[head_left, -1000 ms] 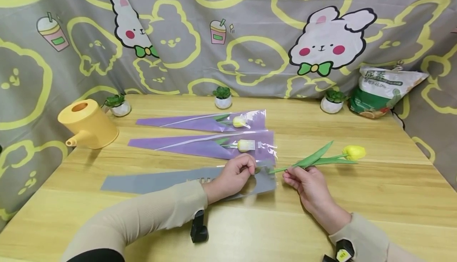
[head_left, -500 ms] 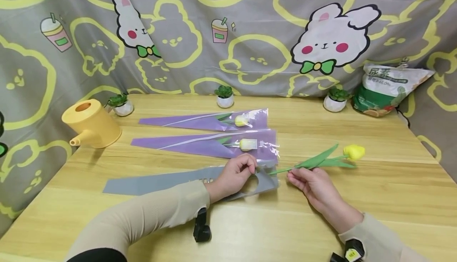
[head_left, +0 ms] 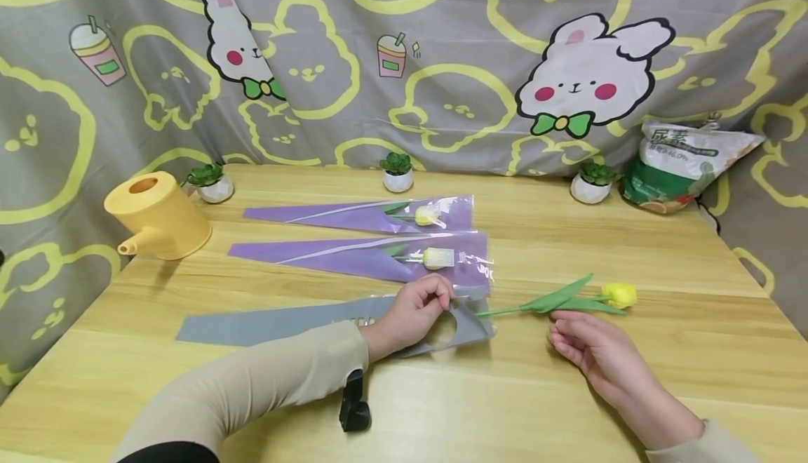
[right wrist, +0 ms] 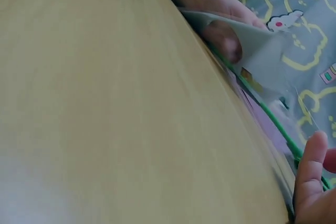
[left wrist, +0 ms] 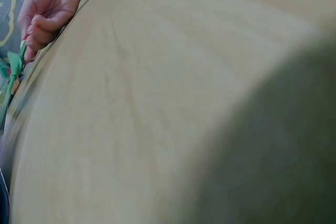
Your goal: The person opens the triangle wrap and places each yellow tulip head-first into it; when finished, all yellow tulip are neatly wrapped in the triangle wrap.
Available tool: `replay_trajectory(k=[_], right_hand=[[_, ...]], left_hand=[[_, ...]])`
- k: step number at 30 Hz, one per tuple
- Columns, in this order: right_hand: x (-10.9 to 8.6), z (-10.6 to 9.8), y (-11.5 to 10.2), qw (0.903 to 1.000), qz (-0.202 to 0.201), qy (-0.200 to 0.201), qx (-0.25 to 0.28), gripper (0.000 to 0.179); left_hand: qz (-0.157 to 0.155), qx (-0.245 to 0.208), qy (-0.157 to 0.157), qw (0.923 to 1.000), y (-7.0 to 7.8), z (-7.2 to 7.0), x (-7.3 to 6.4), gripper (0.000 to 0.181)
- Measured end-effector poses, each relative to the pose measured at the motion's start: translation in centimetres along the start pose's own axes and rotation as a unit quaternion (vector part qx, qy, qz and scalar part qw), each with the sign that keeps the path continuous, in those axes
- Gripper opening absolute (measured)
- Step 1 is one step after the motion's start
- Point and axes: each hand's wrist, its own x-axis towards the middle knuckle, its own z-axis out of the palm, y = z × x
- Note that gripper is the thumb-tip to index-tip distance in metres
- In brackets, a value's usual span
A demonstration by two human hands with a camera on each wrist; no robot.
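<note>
A grey flower wrapping sleeve (head_left: 252, 321) with a round cut-out lies on the table, its wide end to the right. My left hand (head_left: 413, 312) pinches its upper edge near that mouth. A yellow artificial tulip (head_left: 620, 296) with green leaves points its stem (head_left: 505, 311) leftward, the stem's end at the sleeve's mouth. My right hand (head_left: 596, 351) holds the tulip by thumb and fingers at the base of the leaves. In the right wrist view the stem (right wrist: 273, 120) runs from the sleeve to behind my thumb (right wrist: 313, 153). The left wrist view shows the right hand (left wrist: 52, 11) at the leaf.
Two purple sleeves (head_left: 328, 219), each with a pale yellow tulip (head_left: 435, 258) inside, lie behind the grey one. A yellow watering can (head_left: 167, 217) stands at left. Three potted succulents (head_left: 398, 174) and a green-white bag (head_left: 669, 168) line the back, before a patterned curtain (head_left: 454, 21).
My right hand has slid rightward along the stem, from its lower part to the leaves. The tulip has shifted slightly left and its bloom has dropped. The left hand keeps its place.
</note>
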Motion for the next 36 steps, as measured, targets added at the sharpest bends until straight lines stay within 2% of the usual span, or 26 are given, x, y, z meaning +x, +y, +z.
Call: replay_trajectory(k=[4, 8, 10, 12, 15, 17, 20, 22, 25, 26, 30, 32, 36], right_hand=[[-0.7, -1.2, -0.6, 0.9999, -0.010, -0.009, -0.004, 0.026], [-0.7, -2.2, -1.5, 0.9960, -0.077, -0.044, 0.014, 0.029], [-0.5, -2.5, -2.0, 0.9920, -0.116, -0.047, 0.014, 0.028], [-0.2, -2.8, -2.6, 0.9879, -0.151, -0.033, -0.010, 0.025], [0.4, -3.3, -3.3, 0.9768, -0.199, 0.019, -0.077, 0.017], [0.8, -3.5, -3.7, 0.9631, -0.225, 0.061, -0.135, 0.012], [1.3, -4.0, -4.0, 0.9334, -0.244, 0.128, -0.230, 0.009], [1.5, -4.4, -4.1, 0.9052, -0.247, 0.158, -0.307, 0.013], [1.5, -5.0, -4.4, 0.8606, -0.249, 0.153, -0.417, 0.020], [1.6, -5.1, -4.6, 0.8426, -0.252, 0.144, -0.453, 0.022], [1.9, -5.1, -5.1, 0.7876, -0.275, 0.048, -0.549, 0.032], [2.2, -5.0, -5.2, 0.7654, -0.288, -0.009, -0.575, 0.043], [2.7, -4.9, -5.0, 0.7304, -0.298, -0.111, -0.604, 0.057]], left_hand=[[-0.009, 0.006, -0.008, 0.9999, 0.0, 0.0, -0.1, 0.016], [-0.016, 0.007, -0.009, 0.9998, 0.0, 0.0, 0.0, 0.016], [-0.016, 0.008, -0.008, 0.9998, 0.1, 0.0, 0.0, 0.017], [-0.011, 0.010, -0.008, 0.9999, 0.1, 0.0, 0.0, 0.017], [-0.006, 0.012, -0.011, 0.9998, 0.1, 0.1, 0.0, 0.017], [-0.003, 0.014, -0.012, 0.9998, 0.1, 0.1, 0.0, 0.017], [-0.002, 0.014, -0.013, 0.9998, 0.0, 0.2, 0.0, 0.017], [0.000, 0.014, -0.013, 0.9998, -0.1, 0.3, 0.0, 0.017], [0.007, 0.015, -0.015, 0.9997, -0.3, 0.4, -0.1, 0.017], [0.008, 0.015, -0.016, 0.9997, -0.3, 0.4, -0.1, 0.017], [0.014, 0.021, -0.014, 0.9996, -0.3, 0.4, 0.0, 0.017], [0.016, 0.028, -0.011, 0.9994, -0.2, 0.4, 0.0, 0.018], [0.017, 0.047, -0.009, 0.9987, -0.1, 0.3, 0.1, 0.018]])
